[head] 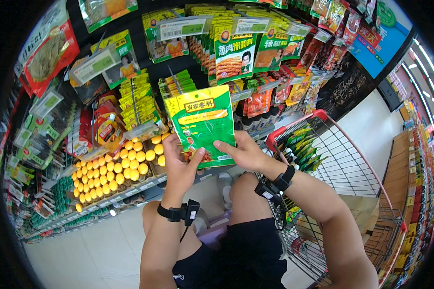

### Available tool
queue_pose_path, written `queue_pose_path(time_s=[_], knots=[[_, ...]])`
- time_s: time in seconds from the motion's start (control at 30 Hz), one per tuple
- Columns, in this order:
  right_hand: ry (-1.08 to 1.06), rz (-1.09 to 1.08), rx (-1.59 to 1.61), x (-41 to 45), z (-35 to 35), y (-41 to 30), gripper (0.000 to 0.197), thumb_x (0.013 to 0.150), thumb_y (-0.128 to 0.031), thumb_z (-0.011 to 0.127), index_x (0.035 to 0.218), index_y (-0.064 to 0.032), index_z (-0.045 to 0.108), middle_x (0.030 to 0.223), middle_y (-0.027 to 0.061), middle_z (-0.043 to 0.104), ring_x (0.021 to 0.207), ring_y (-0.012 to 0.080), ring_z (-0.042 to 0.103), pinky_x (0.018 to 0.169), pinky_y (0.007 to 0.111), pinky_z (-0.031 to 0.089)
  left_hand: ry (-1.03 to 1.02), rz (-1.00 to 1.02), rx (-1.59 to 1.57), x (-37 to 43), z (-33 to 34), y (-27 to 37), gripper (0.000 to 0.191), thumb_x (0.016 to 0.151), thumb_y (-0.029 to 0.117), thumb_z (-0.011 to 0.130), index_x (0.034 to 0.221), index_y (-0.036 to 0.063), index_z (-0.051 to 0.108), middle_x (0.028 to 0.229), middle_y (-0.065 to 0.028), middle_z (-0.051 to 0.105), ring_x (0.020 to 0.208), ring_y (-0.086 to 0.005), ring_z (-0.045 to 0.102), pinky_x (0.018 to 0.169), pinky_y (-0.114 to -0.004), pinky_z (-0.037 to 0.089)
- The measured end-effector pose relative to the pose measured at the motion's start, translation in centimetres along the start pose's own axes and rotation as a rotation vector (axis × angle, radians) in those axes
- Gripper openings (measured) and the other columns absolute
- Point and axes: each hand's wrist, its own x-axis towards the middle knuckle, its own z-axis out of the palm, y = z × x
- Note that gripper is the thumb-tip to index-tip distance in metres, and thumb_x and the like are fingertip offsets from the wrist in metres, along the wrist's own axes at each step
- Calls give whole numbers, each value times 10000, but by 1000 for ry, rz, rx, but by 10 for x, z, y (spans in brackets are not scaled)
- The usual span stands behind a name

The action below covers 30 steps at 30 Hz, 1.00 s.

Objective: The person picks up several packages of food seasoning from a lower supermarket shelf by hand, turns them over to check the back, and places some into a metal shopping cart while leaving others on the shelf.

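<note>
Both my hands hold a green and yellow seasoning packet (204, 126) upright before the shelves. My left hand (181, 159) grips its lower left edge, the thumb over the front. My right hand (244, 151) pinches the lower right side, thumb on the front. The fingers behind the packet are partly hidden. Just behind it, short green and yellow packets (177, 82) hang on a hook. Larger seasoning packets (235, 54) hang above, behind price tags. Black straps with small devices are on both wrists.
A wire shopping cart (347, 151) with red trim stands at the right, holding several green packets (302, 148) and a brown paper bag (358, 209). Rows of yellow-capped bottles (112, 177) fill a lower shelf at the left. A purple stool (213, 231) is beneath me, partly hidden.
</note>
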Motion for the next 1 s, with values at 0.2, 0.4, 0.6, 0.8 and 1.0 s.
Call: queue_pose_path(time_s=[0.2,0.4,0.6,0.8,1.0], knots=[[-60,-52,-123,1,-7,6,425,1010,-280,509,1346,-19,519,1385,182,499,1196,200,510,983,339,419,-313,39,221,8,-1,-9,832,741,244,830,1367,49,318,1278,-144,462,1172,-259,502,918,-370,466],[-231,-211,-415,1,-21,5,540,1005,-251,512,1465,-49,312,1410,214,420,1355,270,388,1083,405,355,-351,-45,-15,11,7,-21,726,862,149,717,1420,35,268,1295,-145,511,1179,-222,535,974,-383,459],[96,-50,-104,7,-24,-7,765,916,-11,590,1524,-140,144,1008,109,630,814,147,647,693,281,532,-234,-39,368,14,2,-20,360,889,53,592,1240,-1,533,1004,-182,670,916,-258,654,797,-354,503],[44,72,7,1,-40,4,207,917,-23,623,1102,-23,531,840,40,638,652,85,635,554,201,490,-415,41,581,11,3,-6,427,825,-20,579,1225,128,594,1031,-204,664,926,-404,640,786,-441,503],[54,3,10,12,-26,14,144,986,-132,553,958,-4,610,813,68,675,673,103,648,588,236,520,-384,26,594,5,-13,-1,446,859,27,593,1299,81,543,1132,-203,657,1041,-369,638,889,-404,495]])
